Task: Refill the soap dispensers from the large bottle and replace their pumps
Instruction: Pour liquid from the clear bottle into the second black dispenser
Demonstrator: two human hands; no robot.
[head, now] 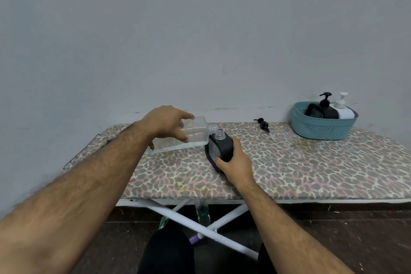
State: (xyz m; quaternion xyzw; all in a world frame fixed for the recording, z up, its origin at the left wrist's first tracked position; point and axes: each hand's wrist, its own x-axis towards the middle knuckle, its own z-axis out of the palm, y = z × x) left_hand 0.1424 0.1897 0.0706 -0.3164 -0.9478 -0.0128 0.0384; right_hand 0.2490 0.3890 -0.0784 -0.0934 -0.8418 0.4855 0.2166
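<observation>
The large clear bottle (191,134) is tipped almost flat above the ironing board (289,167), toward its far edge and left of the middle, with its open threaded neck pointing right. That neck sits just over and beside the open clear mouth of a black dispenser (220,148), which has no pump on it. The left hand (165,123) grips the bottle from above: the thumb is pressed along the near side, the fingers curl over the far side, and the palm covers the bottle's upper shoulder. The right hand (236,163) clasps the black dispenser around its lower body, thumb across the mesh-textured front face and fingers wrapped behind, holding it tilted with its top leaning toward the bottle. Whether its base touches the board cannot be made out.

A loose black pump (263,124) lies on the board near the far edge, well apart to the right of both hands. At the far right corner stands a teal basket (322,129) holding a black dispenser with a black pump (323,109) and, just beside it, a white dispenser with a white pump (343,109). Under the board, white crossed legs (200,229) are visible.
</observation>
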